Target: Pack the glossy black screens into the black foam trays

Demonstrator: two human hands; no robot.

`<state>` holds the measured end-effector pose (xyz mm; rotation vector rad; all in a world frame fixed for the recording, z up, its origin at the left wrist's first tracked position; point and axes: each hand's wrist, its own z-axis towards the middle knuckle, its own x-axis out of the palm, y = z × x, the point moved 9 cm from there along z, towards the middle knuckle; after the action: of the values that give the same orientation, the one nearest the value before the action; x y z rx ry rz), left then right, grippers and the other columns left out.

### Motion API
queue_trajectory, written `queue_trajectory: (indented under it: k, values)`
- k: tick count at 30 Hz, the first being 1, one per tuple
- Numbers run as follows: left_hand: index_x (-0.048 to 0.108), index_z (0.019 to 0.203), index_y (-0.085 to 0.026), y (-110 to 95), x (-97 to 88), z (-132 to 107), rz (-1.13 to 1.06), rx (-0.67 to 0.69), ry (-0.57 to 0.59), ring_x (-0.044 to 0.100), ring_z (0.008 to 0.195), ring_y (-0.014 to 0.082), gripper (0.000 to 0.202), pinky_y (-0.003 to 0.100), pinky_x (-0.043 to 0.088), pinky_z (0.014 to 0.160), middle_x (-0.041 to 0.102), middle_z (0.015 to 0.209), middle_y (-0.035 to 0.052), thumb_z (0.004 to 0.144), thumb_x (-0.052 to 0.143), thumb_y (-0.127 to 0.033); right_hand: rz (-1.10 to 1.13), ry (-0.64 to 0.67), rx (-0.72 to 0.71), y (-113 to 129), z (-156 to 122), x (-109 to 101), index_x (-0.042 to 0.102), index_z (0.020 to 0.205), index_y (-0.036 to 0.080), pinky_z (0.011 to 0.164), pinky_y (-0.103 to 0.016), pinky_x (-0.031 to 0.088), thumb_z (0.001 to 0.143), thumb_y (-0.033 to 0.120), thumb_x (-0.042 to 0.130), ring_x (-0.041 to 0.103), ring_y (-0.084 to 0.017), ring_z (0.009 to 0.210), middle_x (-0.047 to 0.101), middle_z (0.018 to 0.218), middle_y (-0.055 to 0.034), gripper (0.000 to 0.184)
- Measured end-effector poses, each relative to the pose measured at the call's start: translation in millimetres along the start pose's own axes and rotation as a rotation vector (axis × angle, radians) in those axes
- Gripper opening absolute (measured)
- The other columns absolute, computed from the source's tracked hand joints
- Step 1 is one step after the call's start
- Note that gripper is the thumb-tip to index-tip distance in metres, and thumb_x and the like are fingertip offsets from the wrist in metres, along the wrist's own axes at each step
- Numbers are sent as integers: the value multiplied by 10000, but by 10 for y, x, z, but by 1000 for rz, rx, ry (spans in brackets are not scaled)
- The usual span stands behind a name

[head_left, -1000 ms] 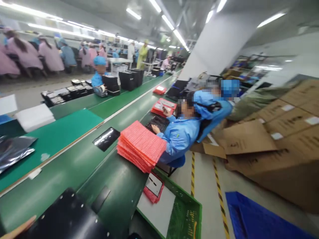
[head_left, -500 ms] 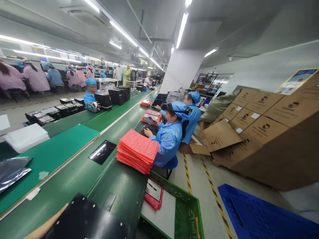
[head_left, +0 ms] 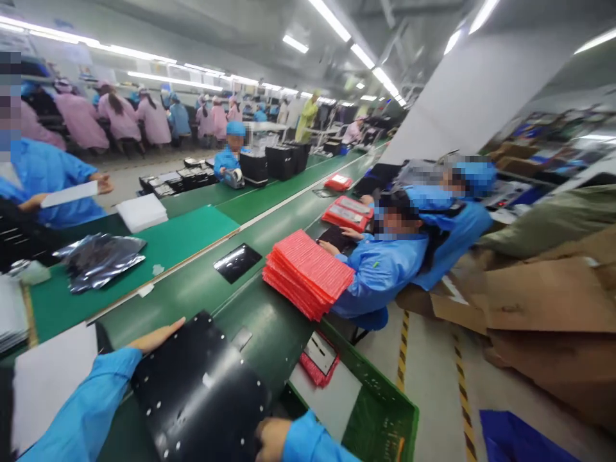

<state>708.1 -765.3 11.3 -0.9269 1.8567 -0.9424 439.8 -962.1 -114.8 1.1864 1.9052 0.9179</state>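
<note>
Far left: a co-worker's blue sleeve (head_left: 43, 179), that person's hand holding a thin white sheet (head_left: 70, 194). Below it, on the light green mat (head_left: 192, 231), lies a crumpled silver foil bag (head_left: 99, 256), with a white foam stack (head_left: 142, 212) further back. Near left corner: white flat board (head_left: 48, 378) lying beside the dark green conveyor belt (head_left: 192, 292). Left hand (head_left: 156, 337), blue-sleeved: fingers straight and together, laid flat along the far left edge of the black flat panel with small round holes (head_left: 202, 391); the hand is spread, curled round nothing, and touches the panel only. The panel lies tilted across the belt's near edge, directly in front of the wearer, between both hands. Right hand (head_left: 272, 439): at the panel's near right edge, touching it; fingers tucked out of sight, so cannot tell whether it clasps the edge. Beyond the panel and apart from it: glossy black rectangular plate (head_left: 237, 262) flat on the belt, then a stack of red bubble-wrap bags (head_left: 308, 273). Right of the belt: green plastic crate (head_left: 385, 417) holding a pale liner card (head_left: 327, 401) and a red-bagged item (head_left: 320, 359). Two seated people in blue coats (head_left: 380, 269) just beside the red stack. Far right: brown cardboard boxes (head_left: 543, 301)
</note>
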Motion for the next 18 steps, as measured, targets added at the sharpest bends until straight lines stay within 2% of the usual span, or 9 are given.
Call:
queue_trajectory:
  k: [3, 5, 7, 8, 10, 12, 13, 15, 18]
  values:
    - [714, 871, -188, -32, -180, -214, 183, 5, -122, 564, 1148, 344, 530, 432, 382, 1046, 693, 1074, 123, 561, 678, -617, -71, 210, -30, -26, 104, -338, 713, 732, 222, 678, -262, 495, 625, 275, 686, 634, -174, 676, 663, 623, 60, 122]
    - [675, 1055, -169, -34, -145, -547, 283, 69, -272, 515, 1215, 319, 606, 428, 349, 1075, 630, 1211, 121, 665, 578, -623, -154, 39, -74, 87, 392, -827, 720, 891, 200, 776, -318, 497, 695, 289, 600, 654, -215, 807, 717, 804, -13, 246]
    - [617, 1176, -179, 16, 161, -918, 400, 140, -352, 481, 1254, 289, 603, 426, 351, 1078, 561, 1310, 111, 760, 494, -597, -274, -175, -123, 268, 746, -1204, 644, 1140, 166, 919, -392, 451, 733, 309, 584, 607, -267, 1040, 671, 1113, -108, 435]
    - [600, 1205, -184, 65, 389, -1081, 474, 158, -368, 456, 1276, 285, 585, 437, 345, 1083, 526, 1348, 111, 791, 473, -577, -362, -213, -151, 359, 934, -1260, 570, 1250, 150, 993, -438, 396, 712, 325, 632, 532, -300, 1169, 590, 1259, -147, 568]
    - [565, 1254, -180, 182, 865, -1333, 644, 139, -398, 385, 1325, 305, 567, 496, 311, 1091, 449, 1415, 126, 823, 466, -535, -573, -137, -232, 496, 1300, -1130, 454, 1360, 153, 1089, -531, 242, 589, 333, 771, 314, -367, 1344, 400, 1438, -173, 853]
    - [503, 1322, -167, 271, 1247, -1498, 811, 76, -449, 300, 1367, 334, 585, 566, 264, 1089, 382, 1457, 146, 840, 473, -496, -722, 1, -363, 563, 1556, -894, 483, 1334, 192, 1108, -579, 141, 544, 326, 815, 194, -386, 1389, 342, 1479, -147, 867]
    - [468, 1352, -161, 288, 1390, -1552, 883, 52, -473, 262, 1382, 342, 597, 588, 241, 1089, 358, 1470, 154, 848, 474, -481, -737, 31, -424, 581, 1633, -828, 524, 1287, 200, 1110, -572, 146, 592, 327, 790, 215, -373, 1386, 377, 1461, -140, 755]
    - [417, 1391, -153, 281, 1589, -1611, 994, 33, -498, 219, 1398, 341, 618, 596, 204, 1097, 330, 1483, 163, 862, 469, -468, -666, -38, -453, 586, 1722, -890, 563, 1205, 166, 1076, -514, 274, 725, 320, 676, 376, -333, 1312, 495, 1359, -166, 517]
    - [407, 1400, -136, 247, 1687, -1631, 1085, 16, -505, 221, 1397, 341, 635, 576, 173, 1114, 319, 1485, 176, 872, 461, -484, -530, -225, -367, 572, 1649, -1171, 514, 1210, 121, 866, -416, 463, 806, 334, 547, 590, -284, 1029, 607, 1151, -186, 458]
